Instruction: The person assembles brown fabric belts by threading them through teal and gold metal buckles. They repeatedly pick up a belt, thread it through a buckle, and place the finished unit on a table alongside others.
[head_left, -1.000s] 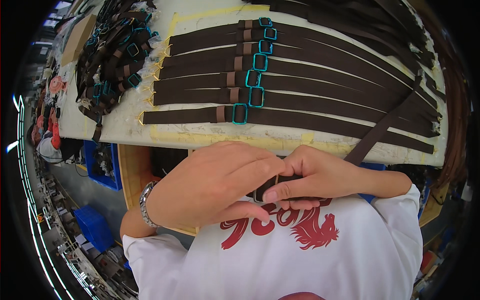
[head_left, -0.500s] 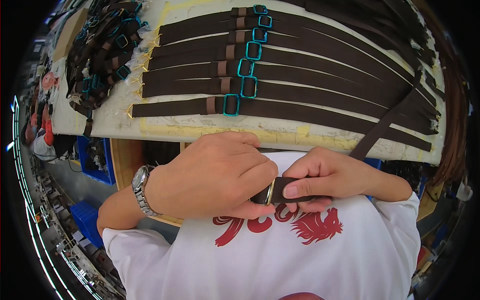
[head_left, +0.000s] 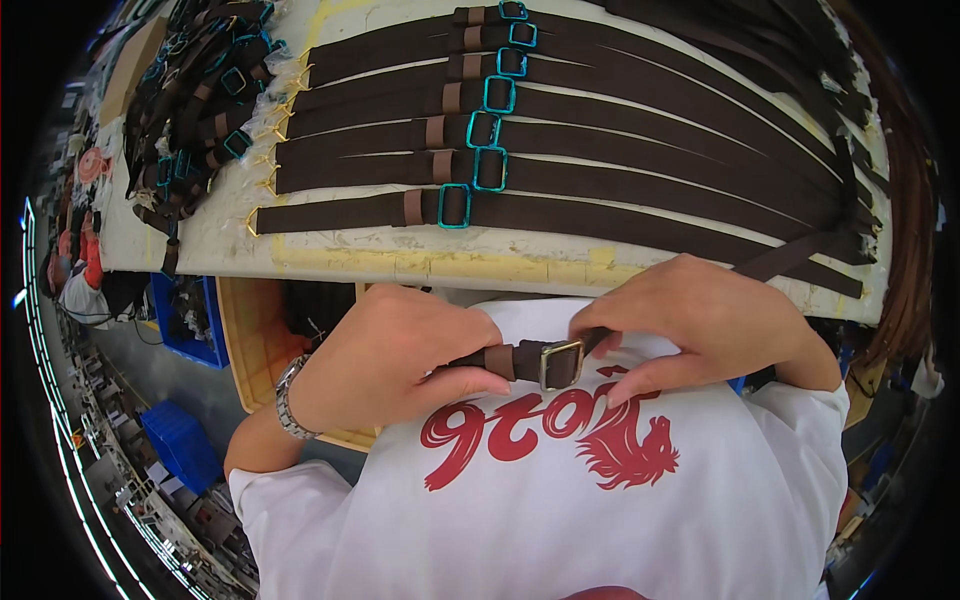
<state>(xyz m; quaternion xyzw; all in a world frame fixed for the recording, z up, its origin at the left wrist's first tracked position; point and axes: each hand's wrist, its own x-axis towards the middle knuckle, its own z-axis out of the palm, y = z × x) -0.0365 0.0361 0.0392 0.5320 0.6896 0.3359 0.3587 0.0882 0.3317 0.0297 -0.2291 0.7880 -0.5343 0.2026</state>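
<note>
Held in front of my shirt is a dark brown webbing strap [head_left: 533, 362] with a lighter brown keeper loop [head_left: 499, 362] and a metal slide buckle [head_left: 546, 369]. My left hand [head_left: 405, 350], wearing a wristwatch [head_left: 288, 398], pinches it left of the loop; what lies inside the fist is hidden. On the buckle's other side, the fingers of my right hand [head_left: 705, 320] curl around the strap, its thumb held apart below. From behind that hand the strap's tail [head_left: 785, 258] runs up onto the table [head_left: 400, 263].
Several dark straps with blue-edged buckles [head_left: 454, 205] and gold end hooks [head_left: 252, 221] lie side by side on the table. A heap of buckled straps [head_left: 195, 130] sits far left. Blue crates [head_left: 182, 445] and a yellow bin [head_left: 245, 340] stand below the table edge.
My hands have moved apart, uncovering the buckle and keeper loop. My right hand has shifted right and up, its thumb off the strap, and the strap's tail lies lower across the table.
</note>
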